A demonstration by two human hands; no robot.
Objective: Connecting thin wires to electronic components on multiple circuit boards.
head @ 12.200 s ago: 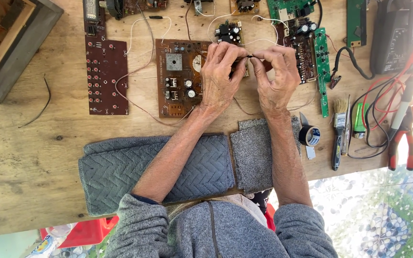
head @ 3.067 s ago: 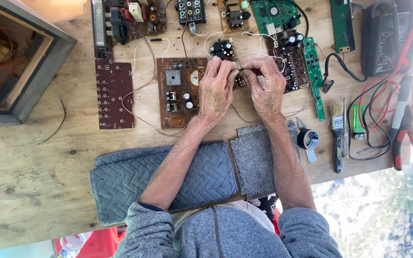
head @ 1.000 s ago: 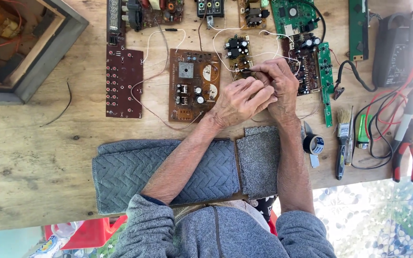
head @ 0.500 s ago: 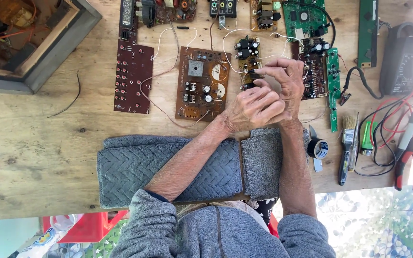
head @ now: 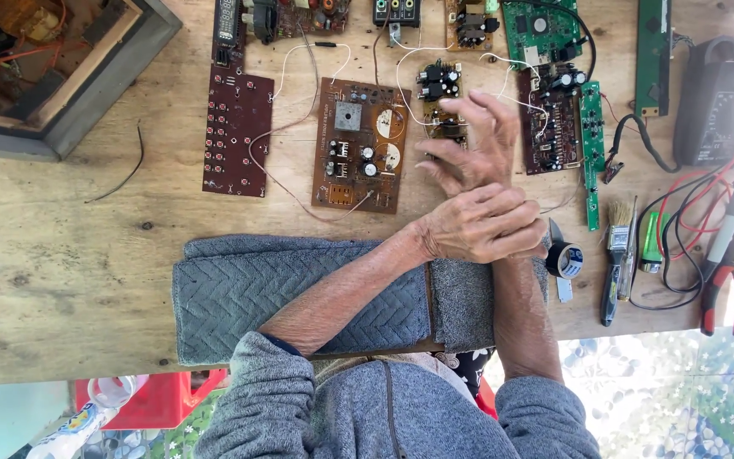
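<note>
My right hand point(head: 471, 146) hovers with fingers spread and nothing in them, just over a small brown circuit board point(head: 442, 95) and beside a larger brown board point(head: 357, 144) with round parts. My left hand point(head: 479, 224) lies across my right wrist, its fingers curled around it. Both forearms rest on a folded grey towel point(head: 299, 289) at the near table edge. Thin white wires point(head: 316, 53) link the boards.
A dark red board point(head: 235, 132) lies to the left, and a dark board with capacitors point(head: 550, 119) and a green strip board point(head: 590, 153) to the right. Tape roll point(head: 564, 259), brush point(head: 618, 255), red-handled pliers point(head: 728, 280), black meter point(head: 715, 102) at right. Open grey box point(head: 61, 85) at far left.
Both hands were pinched together over the small boards. Now they have pulled back toward me, my right hand has opened, and my left hand has dropped onto my right wrist.
</note>
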